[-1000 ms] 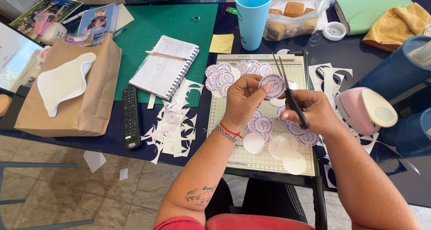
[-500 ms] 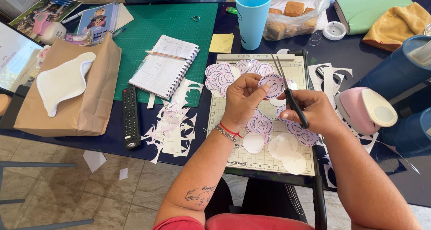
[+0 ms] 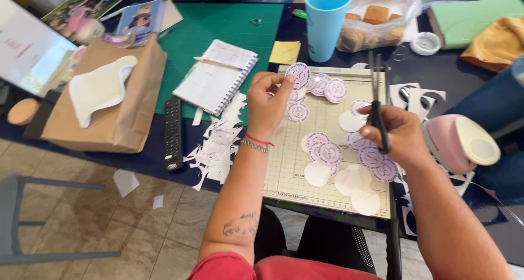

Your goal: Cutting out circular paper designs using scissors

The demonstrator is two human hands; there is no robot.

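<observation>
Over mat (image 3: pixel 327 198) — L hand (image 3: pixel 267 102) pinches sticker (image 3: pixel 297 75), R hand (image 3: pixel 401 132) grips scissors (image 3: pixel 376 102).

1. A matt paper sticker disc (image 3: pixel 298 75), printed in purple, sits pinched in the left hand (image 3: pixel 267 102).
2. Scissors (image 3: pixel 376 102) in the right hand (image 3: pixel 401 135) show dull metal blades and black plastic handles.
3. The cutting board (image 3: pixel 327 190) looks like smooth cream plastic (gridded).
4. A blue plastic cup (image 3: pixel 326 20) has a soft sheen.
5. The brown paper bag (image 3: pixel 117 119) appears creased and matt.
</observation>
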